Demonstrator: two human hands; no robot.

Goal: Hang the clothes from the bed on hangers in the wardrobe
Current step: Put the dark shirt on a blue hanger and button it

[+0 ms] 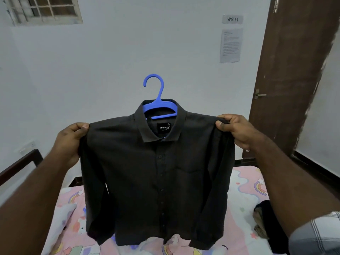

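Pale walls, a brown door (pixel 287 70) at right, pink rainbow-print bedsheet (pixel 244 184) below. Your left hand (pixel 70 142) pinches one shoulder of the black button-up shirt (pixel 156 173); blue plastic hanger (pixel 158 100) sits inside its collar; your right hand (pixel 237 131) pinches the other shoulder. Risk: uneven tugging could slide a shoulder off the hanger. Both arms are extended, raised.

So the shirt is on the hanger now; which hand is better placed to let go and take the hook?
Slightly the left hand, as a judgement. Both hands pinch the black shirt at its shoulders, the right hand opposite. The blue hanger has its hook curling toward the left side, a bit nearer that hand.
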